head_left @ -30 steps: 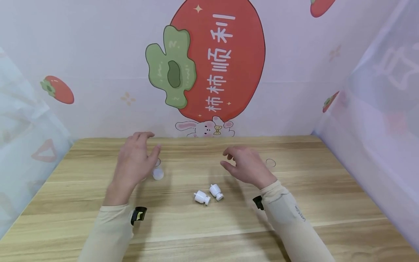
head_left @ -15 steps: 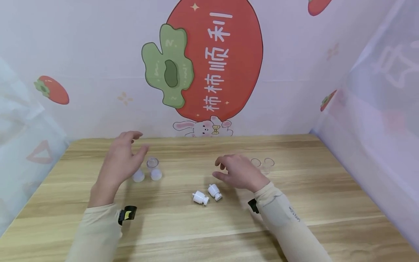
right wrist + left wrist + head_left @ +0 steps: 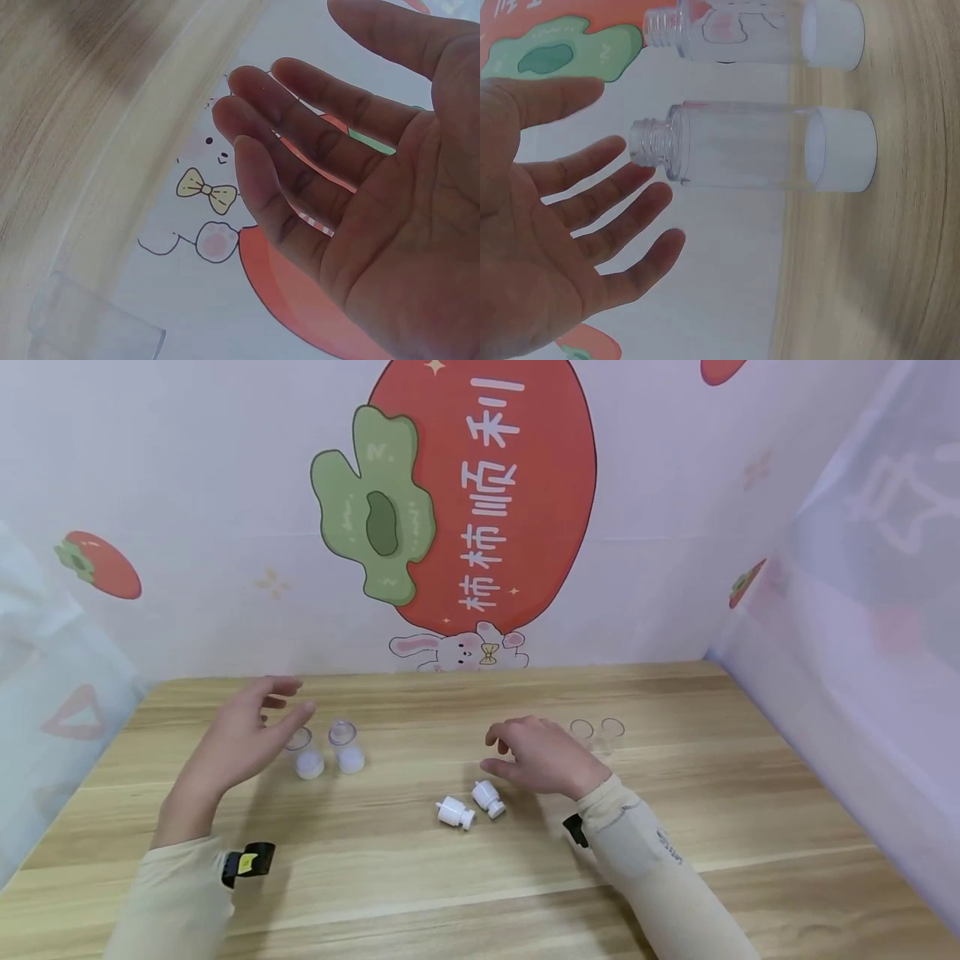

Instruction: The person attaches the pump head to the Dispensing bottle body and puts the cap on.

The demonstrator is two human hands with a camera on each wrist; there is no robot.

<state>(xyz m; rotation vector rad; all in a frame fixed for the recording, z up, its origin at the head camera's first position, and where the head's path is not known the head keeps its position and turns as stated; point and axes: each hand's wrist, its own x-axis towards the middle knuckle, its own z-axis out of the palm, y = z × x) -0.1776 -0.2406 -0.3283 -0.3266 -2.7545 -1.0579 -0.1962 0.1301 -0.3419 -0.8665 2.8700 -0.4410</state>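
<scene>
Two clear bottles with threaded necks and white bases stand upright at the left; in the left wrist view, one bottle is nearer than the other bottle. My left hand hovers beside them with fingers spread, holding nothing; its fingertips overlap the nearer neck in that view. Two white pump heads, one pump head left of the other pump head, lie mid-table. Above and behind them hangs my right hand, loosely bent and holding nothing. Its palm shows bare in the right wrist view.
Two clear, cup-like pieces stand behind my right hand; one clear piece shows in the right wrist view. The wood-grain table ends at a printed backdrop, with hanging side sheets at both sides.
My left hand has moved left from in front of the bottles, so both now show. The right hand has shifted slightly left and nearer, uncovering the second clear piece. The pump heads lie as before.
</scene>
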